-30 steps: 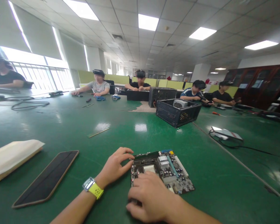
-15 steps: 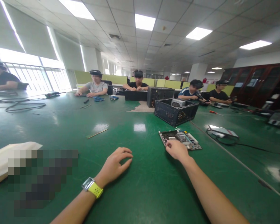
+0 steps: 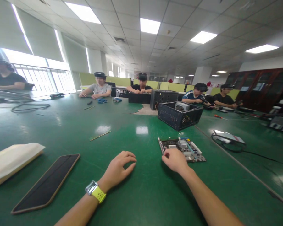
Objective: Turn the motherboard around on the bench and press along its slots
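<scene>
My right hand point(image 3: 175, 159) is closed at the near left edge of a computer motherboard point(image 3: 192, 153), thumb and forefinger pinched on its rim. The board lies on the green tabletop and carries a grey heatsink, pale slots and a yellow connector. Part of its near side is hidden behind the hand. To the left, my left hand point(image 3: 119, 166) rests low over the table with its fingers loosely apart and nothing in them. A watch with a yellow-green strap point(image 3: 99, 193) is on that wrist.
Beyond the board stands an open black computer case point(image 3: 172, 116), with another case point(image 3: 163, 99) behind it. A dark phone-shaped slab point(image 3: 47, 183) and a cream packet point(image 3: 14, 161) lie at left. A cabled device point(image 3: 228, 137) is at right. Several people sit around the table.
My right hand and the motherboard have come a little nearer to me. My left hand stays about where it was. The view has shifted slightly.
</scene>
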A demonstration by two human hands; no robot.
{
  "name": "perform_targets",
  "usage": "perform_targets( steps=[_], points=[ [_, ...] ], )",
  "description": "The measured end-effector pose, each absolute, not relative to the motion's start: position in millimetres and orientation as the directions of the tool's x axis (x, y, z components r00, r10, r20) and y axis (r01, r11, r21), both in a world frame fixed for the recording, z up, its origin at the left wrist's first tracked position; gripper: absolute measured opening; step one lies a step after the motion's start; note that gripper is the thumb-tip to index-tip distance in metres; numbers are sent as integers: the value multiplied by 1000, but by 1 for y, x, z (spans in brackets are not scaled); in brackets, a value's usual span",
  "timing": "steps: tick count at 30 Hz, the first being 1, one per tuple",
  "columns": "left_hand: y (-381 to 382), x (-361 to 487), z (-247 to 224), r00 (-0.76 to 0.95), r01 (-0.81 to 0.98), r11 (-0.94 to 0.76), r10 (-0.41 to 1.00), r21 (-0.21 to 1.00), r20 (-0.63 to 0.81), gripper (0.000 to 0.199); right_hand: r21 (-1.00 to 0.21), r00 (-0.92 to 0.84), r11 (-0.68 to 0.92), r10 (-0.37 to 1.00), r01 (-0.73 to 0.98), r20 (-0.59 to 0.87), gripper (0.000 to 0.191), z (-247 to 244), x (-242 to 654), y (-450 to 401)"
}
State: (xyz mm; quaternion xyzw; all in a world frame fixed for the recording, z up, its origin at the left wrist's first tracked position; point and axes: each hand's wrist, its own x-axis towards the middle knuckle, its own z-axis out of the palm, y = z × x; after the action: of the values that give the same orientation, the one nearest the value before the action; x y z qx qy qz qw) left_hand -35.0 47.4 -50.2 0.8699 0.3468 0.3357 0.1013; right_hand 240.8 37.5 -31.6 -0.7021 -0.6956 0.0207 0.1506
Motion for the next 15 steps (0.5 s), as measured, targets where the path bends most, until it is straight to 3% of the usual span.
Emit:
perform_targets(
  steps=[4, 9, 12, 15],
  points=[
    [46, -32, -50, 506, 522, -745, 663, 416, 552, 15, -344, -202, 250, 964, 905, 172, 24, -33, 193, 9],
    [44, -29, -49, 500, 505, -744, 665, 437, 555, 15, -516, -465, 492, 864, 701, 191, 23, -39, 150, -26],
    [45, -29, -50, 484, 516, -738, 670, 436, 562, 14, -605, -494, 519, 840, 604, 226, 27, -38, 142, -34],
    [45, -31, -50, 482, 527, -734, 674, 429, 560, 14, -609, -410, 514, 856, 604, 315, 24, -29, 153, -26]
  ],
)
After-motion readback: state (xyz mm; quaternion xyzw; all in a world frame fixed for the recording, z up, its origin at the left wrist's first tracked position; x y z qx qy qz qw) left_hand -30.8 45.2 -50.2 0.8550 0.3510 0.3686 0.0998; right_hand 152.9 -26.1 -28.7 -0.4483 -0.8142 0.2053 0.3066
